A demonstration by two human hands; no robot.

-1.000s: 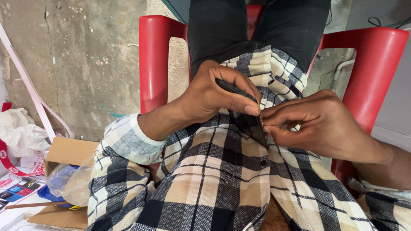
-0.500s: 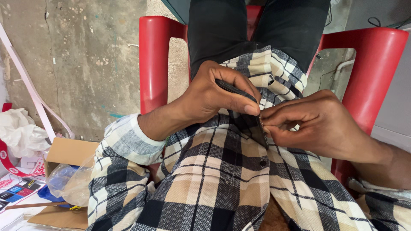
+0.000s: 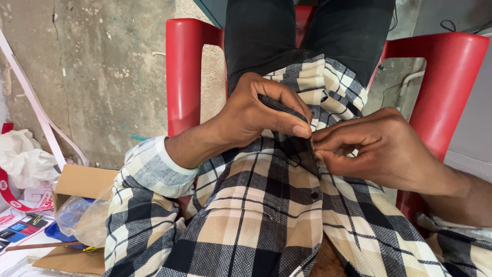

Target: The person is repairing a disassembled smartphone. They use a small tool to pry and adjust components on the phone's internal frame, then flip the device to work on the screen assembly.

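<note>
I sit in a red plastic chair (image 3: 184, 72), wearing a checked beige and black shirt (image 3: 256, 205) and black trousers (image 3: 287, 31). My left hand (image 3: 251, 115) grips a thin black flat object (image 3: 294, 141) over my lap, with fingers along its top edge and the forefinger tip at its near corner. My right hand (image 3: 379, 149) meets it from the right. Its thumb and forefinger pinch the object's near edge, right beside my left forefinger. I cannot tell whether something small sits between those fingertips. Most of the black object is hidden by my hands.
An open cardboard box (image 3: 77, 184) stands on the concrete floor (image 3: 102, 77) at lower left, with a clear plastic bag (image 3: 82, 220) in it. Further left lie crumpled white plastic (image 3: 20, 159), printed cards (image 3: 20, 225) and a pale strap (image 3: 31, 102). The chair's right armrest (image 3: 446, 77) stands close by.
Almost nothing has moved. My right fingertips have closed a little tighter on the object's edge, and a small shiny glint seen between them earlier is now mostly covered.
</note>
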